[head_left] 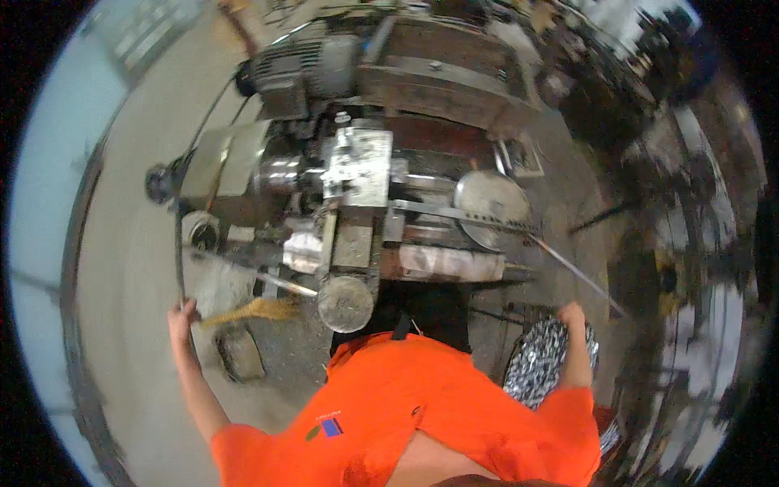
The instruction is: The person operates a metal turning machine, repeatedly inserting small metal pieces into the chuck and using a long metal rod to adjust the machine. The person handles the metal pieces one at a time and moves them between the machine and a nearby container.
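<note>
My left hand (182, 312) is closed around a long dark rod (179, 252) that runs up along the left end of a metal lathe (357, 174). My right hand (571, 313) is out to the right, fingers curled closed; what it holds, if anything, does not show. Just below it is a container heaped with shiny metal shavings (535, 365). The lathe's chuck (280, 173) and its bright tool-slide block (361, 166) lie ahead of me. A round metal knob (346, 304) faces my waist at the machine's front.
A motor (304, 73) stands behind the lathe. A thin bar (576, 274) juts out at the right, below a round disc (491, 203). A straw-coloured brush (260, 309) and a box-like container (239, 355) are at the left. A blue wall (57, 178) borders the far left.
</note>
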{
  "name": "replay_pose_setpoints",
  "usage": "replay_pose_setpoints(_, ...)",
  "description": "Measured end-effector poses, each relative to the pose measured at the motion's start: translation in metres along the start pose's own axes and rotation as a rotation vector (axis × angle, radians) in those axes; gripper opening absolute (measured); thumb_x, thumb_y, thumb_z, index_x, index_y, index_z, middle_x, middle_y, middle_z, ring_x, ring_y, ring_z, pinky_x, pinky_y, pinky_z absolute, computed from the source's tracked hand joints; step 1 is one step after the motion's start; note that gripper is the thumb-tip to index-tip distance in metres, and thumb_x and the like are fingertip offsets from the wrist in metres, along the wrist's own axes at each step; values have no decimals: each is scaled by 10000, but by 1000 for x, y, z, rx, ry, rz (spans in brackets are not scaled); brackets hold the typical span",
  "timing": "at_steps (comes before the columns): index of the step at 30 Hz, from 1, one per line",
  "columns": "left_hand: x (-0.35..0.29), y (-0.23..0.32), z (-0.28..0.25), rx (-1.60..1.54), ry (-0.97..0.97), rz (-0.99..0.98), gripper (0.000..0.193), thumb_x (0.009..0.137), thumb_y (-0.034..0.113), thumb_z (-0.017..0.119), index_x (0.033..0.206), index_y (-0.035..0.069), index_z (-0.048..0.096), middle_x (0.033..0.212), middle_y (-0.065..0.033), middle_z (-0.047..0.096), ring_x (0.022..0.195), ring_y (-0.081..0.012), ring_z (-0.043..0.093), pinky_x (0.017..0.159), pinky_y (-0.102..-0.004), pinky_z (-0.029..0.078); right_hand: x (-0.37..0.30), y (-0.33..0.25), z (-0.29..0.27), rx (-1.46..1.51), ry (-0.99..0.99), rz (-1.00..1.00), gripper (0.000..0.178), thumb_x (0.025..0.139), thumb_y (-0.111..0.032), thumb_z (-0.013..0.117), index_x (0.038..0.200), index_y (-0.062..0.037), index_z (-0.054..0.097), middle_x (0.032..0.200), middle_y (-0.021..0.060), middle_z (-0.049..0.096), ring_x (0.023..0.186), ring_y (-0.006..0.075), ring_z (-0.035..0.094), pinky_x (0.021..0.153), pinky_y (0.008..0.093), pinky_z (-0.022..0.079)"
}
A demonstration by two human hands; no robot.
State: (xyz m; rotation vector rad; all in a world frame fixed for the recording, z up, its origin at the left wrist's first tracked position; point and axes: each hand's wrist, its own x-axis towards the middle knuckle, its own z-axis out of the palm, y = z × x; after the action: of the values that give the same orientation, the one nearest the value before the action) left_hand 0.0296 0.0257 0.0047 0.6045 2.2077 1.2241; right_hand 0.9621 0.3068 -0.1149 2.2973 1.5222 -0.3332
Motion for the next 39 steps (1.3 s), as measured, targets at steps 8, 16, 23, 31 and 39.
replay_pose_setpoints(8,-17,-2,-1,-45,72,-5,288,767,244,663,864,-18,593,651,-59,567,562,-143,546,514,-276,449,-45,0,-92,534,207,-325,150,721,-93,581,803,-3,668,838,194,637,752,277,607,727,361,475)
replay_pose_setpoints(16,-20,19,8,-105,22,-36,256,773,218,647,858,-16,583,661,-68,570,555,-155,555,516,-288,454,-170,-213,-197,1255,76,-823,174,733,33,512,781,58,677,1052,171,622,914,233,607,821,321,481)
replay_pose_setpoints(23,-32,7,-1,727,226,252,393,714,276,651,945,-32,574,775,-242,597,737,-424,573,674,-452,458,-239,-453,-246,822,-175,-1713,277,578,-38,522,788,-32,703,1080,162,620,993,275,581,858,301,442)
replay_pose_setpoints(31,-103,18,-2,744,218,31,338,715,241,657,875,-41,559,808,-249,602,802,-408,579,692,-459,456,-250,-595,-246,35,340,-1523,176,557,-148,580,654,-20,650,788,198,628,770,366,586,692,388,495)
replay_pose_setpoints(39,-104,-5,4,723,340,15,287,746,231,623,791,-41,546,743,-247,591,750,-424,574,660,-471,453,-235,-614,-228,226,176,-1506,226,574,-166,569,700,0,657,675,211,607,666,333,624,636,354,499)
